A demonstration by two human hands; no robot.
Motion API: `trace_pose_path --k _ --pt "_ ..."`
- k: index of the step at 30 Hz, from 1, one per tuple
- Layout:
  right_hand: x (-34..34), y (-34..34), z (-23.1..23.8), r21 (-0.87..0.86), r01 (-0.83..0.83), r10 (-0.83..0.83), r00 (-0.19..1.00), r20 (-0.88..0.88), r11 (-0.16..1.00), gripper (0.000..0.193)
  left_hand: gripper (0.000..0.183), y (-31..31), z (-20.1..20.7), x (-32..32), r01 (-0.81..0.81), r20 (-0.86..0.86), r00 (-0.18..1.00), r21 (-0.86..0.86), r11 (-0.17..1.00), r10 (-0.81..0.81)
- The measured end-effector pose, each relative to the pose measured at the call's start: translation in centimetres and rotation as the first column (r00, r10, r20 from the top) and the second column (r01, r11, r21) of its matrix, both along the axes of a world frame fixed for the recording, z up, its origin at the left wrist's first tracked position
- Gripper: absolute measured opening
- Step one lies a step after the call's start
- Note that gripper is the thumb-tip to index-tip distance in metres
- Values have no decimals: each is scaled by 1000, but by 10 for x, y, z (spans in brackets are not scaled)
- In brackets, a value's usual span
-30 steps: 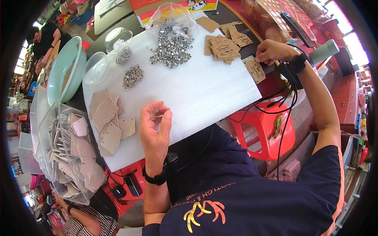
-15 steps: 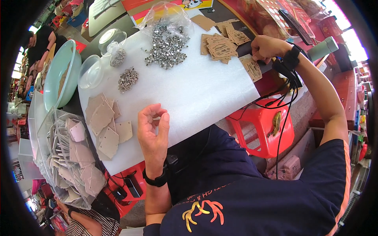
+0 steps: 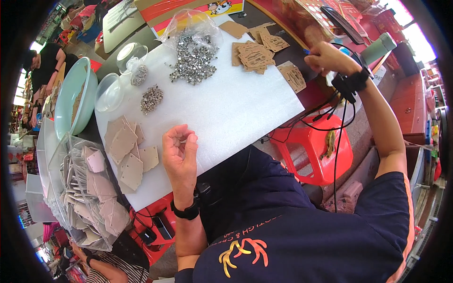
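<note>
My left hand (image 3: 180, 153) is held above the front edge of a white foam sheet (image 3: 226, 106), palm up, thumb against the curled fingertips. Whatever it may pinch is too small to make out. Off the sheet's far right side, my right hand (image 3: 330, 59) hangs with fingers loosely bent and slightly apart, no card seen in it. Nearest to it lies a brown printed card (image 3: 292, 78), beside a pile of similar cards (image 3: 255, 55). Blank grey-beige cards (image 3: 125, 146) lie left of my left hand. Small silvery metal pieces (image 3: 193, 59) spill from a clear bag; a smaller heap (image 3: 152, 99) lies closer.
A clear bin (image 3: 92, 198) full of blank cards stands at the left, below a pale green basin (image 3: 71, 101). Clear plastic tubs (image 3: 109, 92) sit at the sheet's left edge. Black cables (image 3: 330, 111) hang over a red stool (image 3: 321, 155). Other people are at the left.
My right hand has moved off the brown card, which stays on the table. My left thumb and fingers have drawn closer together. The whole view has shifted slightly.
</note>
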State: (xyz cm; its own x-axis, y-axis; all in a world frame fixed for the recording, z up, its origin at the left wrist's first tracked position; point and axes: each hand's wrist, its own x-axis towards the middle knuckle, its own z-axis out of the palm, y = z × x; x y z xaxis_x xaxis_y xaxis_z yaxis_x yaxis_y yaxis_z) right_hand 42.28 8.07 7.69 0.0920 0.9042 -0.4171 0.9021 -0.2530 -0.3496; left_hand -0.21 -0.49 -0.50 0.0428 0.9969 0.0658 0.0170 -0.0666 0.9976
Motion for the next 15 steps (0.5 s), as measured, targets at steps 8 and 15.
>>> trace_pose_path --k 8,15 --pt "-22 -67 -52 -267 367 -454 710 -538 891 45 24 0 -3 0 2 -15 1000 50 999 -2" --pt "-16 -86 -51 -269 548 -521 377 -766 792 30 22 -2 3 0 27 -3 1000 46 999 -26"
